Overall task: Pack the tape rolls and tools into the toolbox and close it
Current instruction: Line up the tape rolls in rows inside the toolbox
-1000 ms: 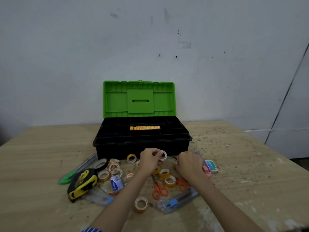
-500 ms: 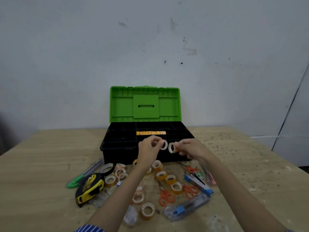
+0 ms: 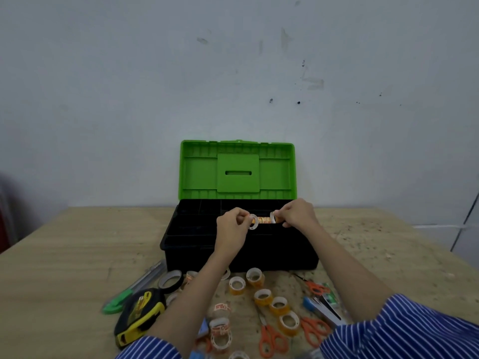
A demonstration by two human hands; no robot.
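A worn wooden table [image 3: 64, 255], speckled with dark marks, stands against a scuffed pale wall [image 3: 129, 99]. At its far edge sits a black toolbox [image 3: 186, 250] with its green lid [image 3: 237, 172] upright. Over the open box, the left hand [image 3: 232, 229] pinches one small tape roll [image 3: 252, 221] and the right hand [image 3: 295, 213] pinches another [image 3: 272, 218]; loose tape rolls [image 3: 263, 297], orange scissors [image 3: 270, 338] and a yellow tape measure [image 3: 140, 314] lie along the near edge.

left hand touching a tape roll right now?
Touching. Head view: the left hand pinches a small tape roll by its rim over the open toolbox.
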